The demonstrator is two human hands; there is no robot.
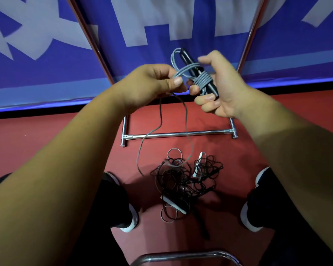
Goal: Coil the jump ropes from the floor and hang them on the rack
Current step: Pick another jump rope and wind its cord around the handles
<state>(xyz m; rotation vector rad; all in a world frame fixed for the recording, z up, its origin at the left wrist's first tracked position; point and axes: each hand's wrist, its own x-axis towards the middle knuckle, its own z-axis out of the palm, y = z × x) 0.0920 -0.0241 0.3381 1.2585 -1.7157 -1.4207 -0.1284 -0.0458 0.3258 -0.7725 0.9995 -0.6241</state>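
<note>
My right hand [217,83] grips the black handles of a grey jump rope [201,80], with several turns of the cord wound tightly around them. My left hand [154,81] pinches the grey cord just beside the wraps. Two loose grey strands hang from it down to the floor. Below, between my feet, lies a tangled pile of black jump ropes [186,181] with white handles. The chrome rack [181,134] stands just beyond the pile, its base bar on the floor and its uprights rising to either side of my hands.
The floor [56,131] is red. A blue banner with white lettering [142,25] hangs behind the rack. My shoes [129,217] flank the rope pile. A curved chrome tube [186,256] sits at the bottom edge, close to me.
</note>
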